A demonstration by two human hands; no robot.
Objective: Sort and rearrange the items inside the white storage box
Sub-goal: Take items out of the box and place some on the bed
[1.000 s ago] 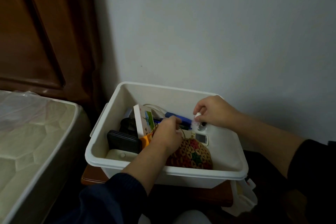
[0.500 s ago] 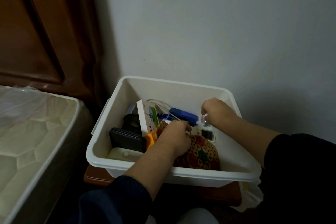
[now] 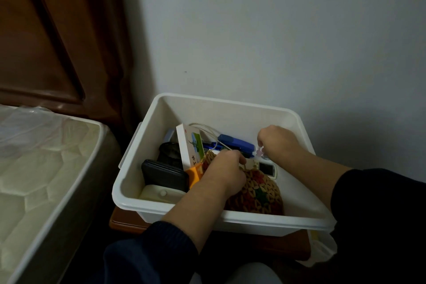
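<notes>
Dim bedside corner, mattress (image 3: 41, 168) to the left: white storage box (image 3: 230, 220) resting on a small wooden tabletop (image 3: 124, 220) close in front, within easy reach of both arms. Left hand (image 3: 224, 172) curled down onto the woven pouch (image 3: 260, 196), fingertips seemingly pinching a thin white cord, probably to free it; black case (image 3: 164, 174) and upright white carton (image 3: 190, 145) just to its left. Farther back, right hand (image 3: 276, 142) closed on a small pale item, unidentifiable, blue stapler-like tool (image 3: 235, 142) between the hands.
</notes>
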